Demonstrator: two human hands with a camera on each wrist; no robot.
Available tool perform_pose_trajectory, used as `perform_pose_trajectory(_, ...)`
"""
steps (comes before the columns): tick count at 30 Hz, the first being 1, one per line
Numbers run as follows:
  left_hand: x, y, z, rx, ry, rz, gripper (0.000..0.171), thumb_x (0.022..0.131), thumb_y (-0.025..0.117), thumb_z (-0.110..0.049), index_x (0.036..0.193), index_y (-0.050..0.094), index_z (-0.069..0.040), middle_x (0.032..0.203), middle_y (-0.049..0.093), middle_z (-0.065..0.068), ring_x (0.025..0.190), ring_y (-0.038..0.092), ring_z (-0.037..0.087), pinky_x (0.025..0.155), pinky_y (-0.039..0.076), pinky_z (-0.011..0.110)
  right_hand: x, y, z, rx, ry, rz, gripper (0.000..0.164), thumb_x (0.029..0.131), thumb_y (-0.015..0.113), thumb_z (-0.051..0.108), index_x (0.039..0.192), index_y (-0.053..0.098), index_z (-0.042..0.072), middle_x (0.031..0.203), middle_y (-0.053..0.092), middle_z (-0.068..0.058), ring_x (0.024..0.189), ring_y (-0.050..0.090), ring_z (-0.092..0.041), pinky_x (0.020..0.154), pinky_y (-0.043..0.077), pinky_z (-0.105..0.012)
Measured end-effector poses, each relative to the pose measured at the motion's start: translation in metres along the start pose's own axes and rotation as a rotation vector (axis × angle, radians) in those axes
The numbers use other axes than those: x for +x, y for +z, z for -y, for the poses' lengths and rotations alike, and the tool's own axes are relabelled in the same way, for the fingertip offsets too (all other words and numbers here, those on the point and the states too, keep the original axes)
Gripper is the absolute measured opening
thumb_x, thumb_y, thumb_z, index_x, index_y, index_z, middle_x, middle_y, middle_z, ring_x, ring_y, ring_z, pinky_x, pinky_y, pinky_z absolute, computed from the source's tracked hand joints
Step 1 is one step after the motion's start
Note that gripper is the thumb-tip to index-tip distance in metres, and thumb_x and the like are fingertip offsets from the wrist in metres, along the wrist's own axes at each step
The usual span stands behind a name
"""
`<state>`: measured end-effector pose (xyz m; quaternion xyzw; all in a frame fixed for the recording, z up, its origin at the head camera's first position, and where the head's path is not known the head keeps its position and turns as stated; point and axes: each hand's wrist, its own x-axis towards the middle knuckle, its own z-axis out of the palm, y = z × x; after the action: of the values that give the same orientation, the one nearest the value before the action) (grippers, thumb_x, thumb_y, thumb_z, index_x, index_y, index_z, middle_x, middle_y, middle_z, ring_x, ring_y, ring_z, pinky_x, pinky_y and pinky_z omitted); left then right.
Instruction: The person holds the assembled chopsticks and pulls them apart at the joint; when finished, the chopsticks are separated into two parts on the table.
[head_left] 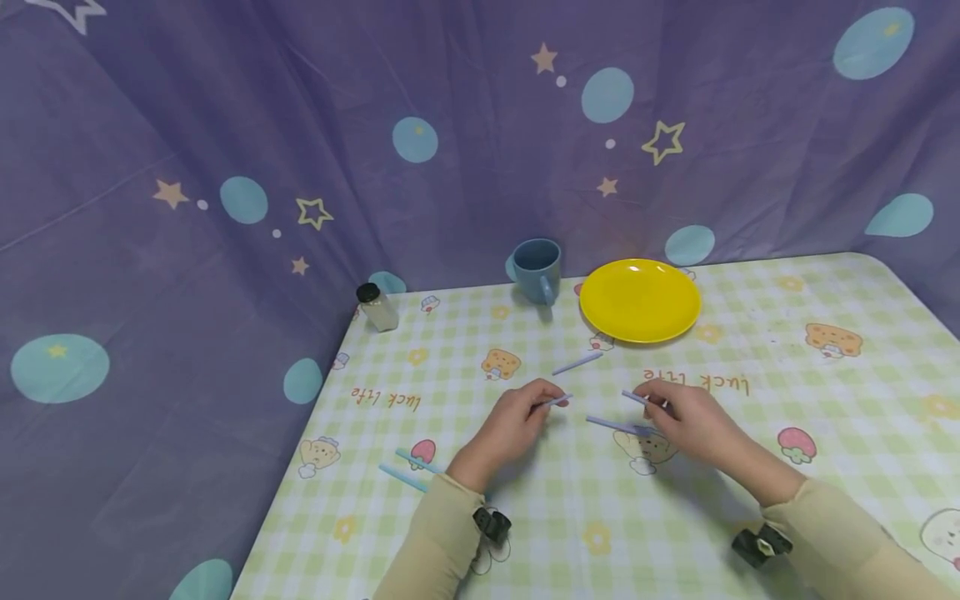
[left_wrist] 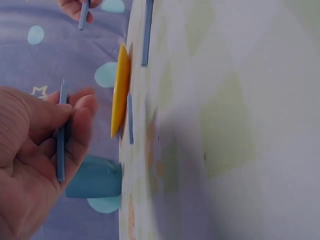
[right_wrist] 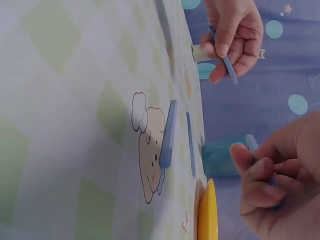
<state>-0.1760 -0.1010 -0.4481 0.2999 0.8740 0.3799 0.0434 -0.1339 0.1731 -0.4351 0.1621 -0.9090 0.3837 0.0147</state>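
Note:
My left hand (head_left: pixel 517 421) pinches a thin blue-purple stick (left_wrist: pixel 61 145) between thumb and fingers, raised over the table. A similar stick (head_left: pixel 634 397) is held in my right hand (head_left: pixel 693 417), its end poking out past the fingertips toward the left hand. Between and below the hands, another blue-purple stick (head_left: pixel 611 425) lies on the cloth, close to the right hand. One more stick (head_left: pixel 577 363) rests farther back, beyond the left fingertips. In the right wrist view my curled fingers (right_wrist: pixel 260 195) hide much of the stick they hold.
Two light-blue sticks (head_left: pixel 403 477) lie left of my left forearm, partly behind the sleeve. At the back stand a blue mug (head_left: pixel 537 271), a yellow plate (head_left: pixel 640 300) and a black-capped shaker (head_left: pixel 378 308). A checked cloth (head_left: pixel 555 500) covers the table, with a purple curtain behind.

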Motion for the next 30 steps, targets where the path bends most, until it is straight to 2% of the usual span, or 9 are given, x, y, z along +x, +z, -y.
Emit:
perform_pose_trajectory(5, 0.004, -0.002, 0.006, 0.074, -0.03, -0.055, 0.023, 0.096, 0.057, 0.0, 0.117, 0.064, -0.008, 0.098, 0.074, 0.007, 0.074, 0.067, 0.014, 0.071, 0.05, 0.024, 0.0, -0.001, -0.004, -0.02, -0.04, 0.031, 0.03, 0.09, 0.055, -0.008, 0.117, 0.064, -0.001, 0.089, 0.069, -0.002, 0.081, 0.063, -0.019, 0.071, 0.051, -0.036)
perform_pose_trajectory(8, 0.008, -0.002, 0.009, 0.103, -0.057, -0.096, 0.02, 0.096, 0.06, -0.003, 0.114, 0.066, -0.007, 0.097, 0.074, 0.007, 0.072, 0.068, 0.013, 0.069, 0.051, 0.021, -0.001, -0.001, -0.006, -0.011, -0.051, 0.037, 0.033, 0.09, 0.057, -0.008, 0.121, 0.063, -0.001, 0.093, 0.071, -0.004, 0.084, 0.064, -0.021, 0.072, 0.051, -0.035)
perform_pose_trajectory(13, 0.014, -0.001, 0.008, 0.079, -0.112, -0.167, 0.014, 0.095, 0.063, -0.01, 0.105, 0.072, -0.007, 0.09, 0.074, 0.004, 0.069, 0.069, 0.015, 0.061, 0.05, 0.019, -0.002, 0.0, -0.008, 0.027, -0.018, 0.04, 0.032, 0.091, 0.065, 0.0, 0.122, 0.061, -0.004, 0.089, 0.073, -0.007, 0.068, 0.063, -0.01, 0.062, 0.05, -0.027)
perform_pose_trajectory(18, 0.02, -0.001, 0.007, 0.12, -0.122, -0.212, 0.011, 0.093, 0.067, -0.015, 0.1, 0.074, -0.011, 0.081, 0.073, -0.002, 0.062, 0.062, 0.004, 0.057, 0.047, 0.02, 0.0, 0.001, -0.008, 0.015, 0.061, 0.045, 0.016, 0.092, 0.066, 0.006, 0.106, 0.07, 0.0, 0.083, 0.071, -0.003, 0.061, 0.058, -0.006, 0.057, 0.048, -0.025)
perform_pose_trajectory(20, 0.022, -0.001, 0.007, 0.122, -0.132, -0.216, 0.01, 0.093, 0.067, -0.015, 0.1, 0.074, -0.011, 0.08, 0.072, -0.004, 0.061, 0.058, 0.001, 0.056, 0.046, 0.02, 0.001, 0.001, -0.009, 0.003, 0.083, 0.044, 0.012, 0.092, 0.066, 0.007, 0.101, 0.072, 0.002, 0.082, 0.071, -0.002, 0.059, 0.057, -0.007, 0.057, 0.047, -0.025)
perform_pose_trajectory(23, 0.024, -0.001, 0.005, 0.072, -0.165, -0.203, 0.011, 0.095, 0.064, -0.012, 0.102, 0.072, -0.009, 0.081, 0.071, -0.003, 0.061, 0.058, 0.003, 0.054, 0.046, 0.02, 0.001, 0.002, -0.009, 0.001, 0.101, 0.026, 0.012, 0.091, 0.067, 0.009, 0.1, 0.073, 0.005, 0.079, 0.07, 0.0, 0.055, 0.055, -0.008, 0.055, 0.045, -0.025)
perform_pose_trajectory(27, 0.027, 0.0, 0.004, 0.007, -0.183, -0.17, 0.017, 0.097, 0.057, -0.002, 0.11, 0.068, -0.004, 0.087, 0.071, 0.004, 0.066, 0.064, 0.014, 0.055, 0.048, 0.021, 0.002, 0.003, -0.01, 0.025, 0.129, 0.004, 0.016, 0.092, 0.065, 0.009, 0.105, 0.073, 0.005, 0.079, 0.069, -0.001, 0.052, 0.053, -0.011, 0.051, 0.043, -0.027)
perform_pose_trajectory(30, 0.029, 0.0, 0.004, 0.002, -0.176, -0.141, 0.023, 0.098, 0.054, 0.002, 0.116, 0.066, -0.003, 0.094, 0.071, 0.008, 0.075, 0.066, 0.021, 0.06, 0.049, 0.021, 0.003, 0.003, -0.012, 0.034, 0.143, 0.007, 0.02, 0.094, 0.06, 0.005, 0.112, 0.07, 0.001, 0.08, 0.068, -0.004, 0.052, 0.053, -0.012, 0.051, 0.044, -0.027)
